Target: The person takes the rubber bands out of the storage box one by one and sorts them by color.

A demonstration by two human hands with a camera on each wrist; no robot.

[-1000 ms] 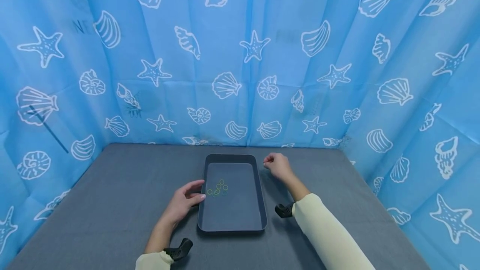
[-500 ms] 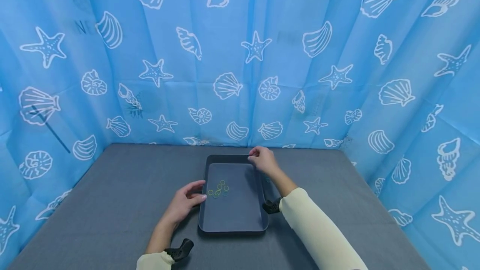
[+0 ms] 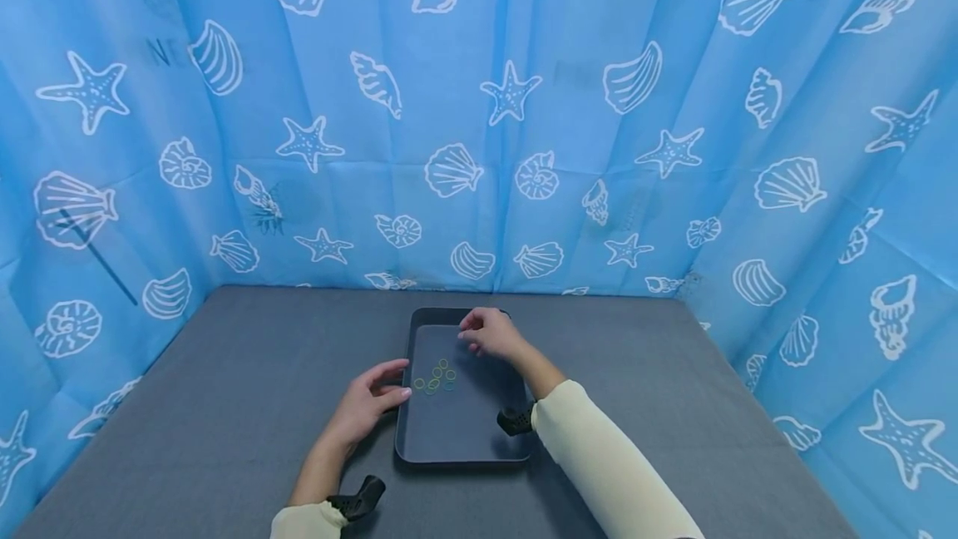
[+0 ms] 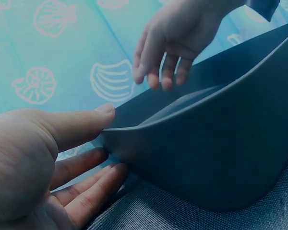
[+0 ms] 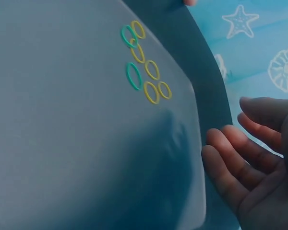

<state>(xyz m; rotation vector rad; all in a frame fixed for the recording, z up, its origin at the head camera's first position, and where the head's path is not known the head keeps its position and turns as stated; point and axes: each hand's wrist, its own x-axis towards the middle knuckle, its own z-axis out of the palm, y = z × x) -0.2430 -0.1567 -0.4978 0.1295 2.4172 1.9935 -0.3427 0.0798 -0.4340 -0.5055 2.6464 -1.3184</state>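
A dark grey tray [image 3: 464, 435] has several small yellow rings [image 3: 437, 373] lying on its floor near the left side. In the right wrist view, yellow rings [image 5: 146, 70] and two green rings [image 5: 128, 74] show separately. My left hand [image 3: 361, 406] grips the tray's left rim; in the left wrist view the hand's [image 4: 62, 158] thumb lies at the rim and the fingers against the outer wall [image 4: 206, 153]. Over the tray's far right part hovers my right hand [image 3: 494, 335], fingers loosely bent with nothing visible between them [image 5: 259, 158].
The tray stands on a table with grey cloth [image 3: 262, 373]. A blue curtain [image 3: 479, 106] with white shells and starfish hangs behind the table and along both sides. A black wrist device [image 3: 359, 499] sits on the left arm, another [image 3: 515, 420] on the right.
My right hand has come from beyond the tray's right edge, across the far right corner, to above the tray floor; its fingers have loosened. The left hand stays put.
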